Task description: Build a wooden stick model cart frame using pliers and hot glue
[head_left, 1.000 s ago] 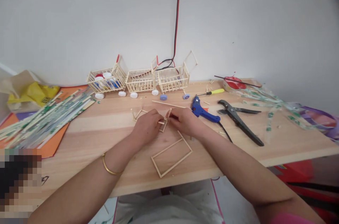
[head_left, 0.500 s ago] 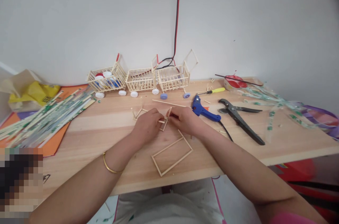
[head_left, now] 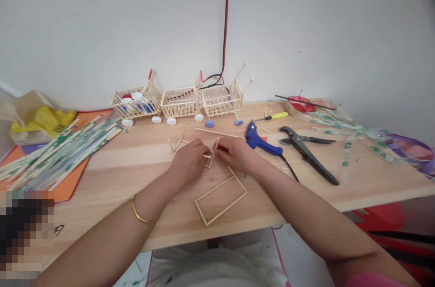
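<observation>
My left hand (head_left: 189,160) and my right hand (head_left: 235,153) meet at the middle of the wooden table (head_left: 142,174), both pinched on a small stick frame (head_left: 211,157) made of thin wooden sticks. The fingers of each hand are closed on its sticks. Just in front of the hands lies a larger rectangular stick frame (head_left: 220,201), flat on the table and untouched. A gold bangle circles my left wrist.
Three stick carts (head_left: 180,101) with bottle-cap wheels stand along the wall. A blue glue gun (head_left: 258,140), black pliers (head_left: 307,153), a yellow screwdriver (head_left: 275,117) and a red bowl (head_left: 299,106) lie to the right. Wrapped sticks (head_left: 57,153) pile up on the left.
</observation>
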Action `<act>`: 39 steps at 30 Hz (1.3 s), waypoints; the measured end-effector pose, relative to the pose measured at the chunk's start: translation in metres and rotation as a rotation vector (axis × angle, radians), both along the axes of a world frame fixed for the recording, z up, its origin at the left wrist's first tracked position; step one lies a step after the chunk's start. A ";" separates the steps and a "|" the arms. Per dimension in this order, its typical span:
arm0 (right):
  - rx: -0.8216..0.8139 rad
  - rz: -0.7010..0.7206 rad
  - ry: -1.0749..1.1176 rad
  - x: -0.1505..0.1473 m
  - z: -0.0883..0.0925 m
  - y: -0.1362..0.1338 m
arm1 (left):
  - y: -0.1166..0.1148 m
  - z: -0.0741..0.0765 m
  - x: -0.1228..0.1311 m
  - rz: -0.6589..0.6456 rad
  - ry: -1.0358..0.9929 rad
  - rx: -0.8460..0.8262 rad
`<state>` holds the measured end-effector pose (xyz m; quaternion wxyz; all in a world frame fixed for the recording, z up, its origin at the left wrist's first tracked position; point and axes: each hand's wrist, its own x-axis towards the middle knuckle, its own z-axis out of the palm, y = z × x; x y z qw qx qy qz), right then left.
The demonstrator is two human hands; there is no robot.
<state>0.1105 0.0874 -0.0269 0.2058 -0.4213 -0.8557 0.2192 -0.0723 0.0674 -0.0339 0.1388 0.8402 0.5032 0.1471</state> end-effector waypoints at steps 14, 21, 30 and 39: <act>-0.006 -0.002 0.007 -0.001 0.002 -0.002 | 0.000 0.000 0.000 -0.009 0.000 0.009; -0.007 -0.003 0.011 -0.001 0.001 -0.002 | 0.001 -0.002 -0.001 -0.012 -0.021 0.011; 0.008 0.008 0.017 -0.001 -0.001 -0.001 | 0.000 -0.002 0.000 -0.013 -0.018 0.020; -0.004 -0.005 -0.004 -0.002 0.001 -0.001 | 0.000 -0.003 -0.001 -0.009 -0.018 0.011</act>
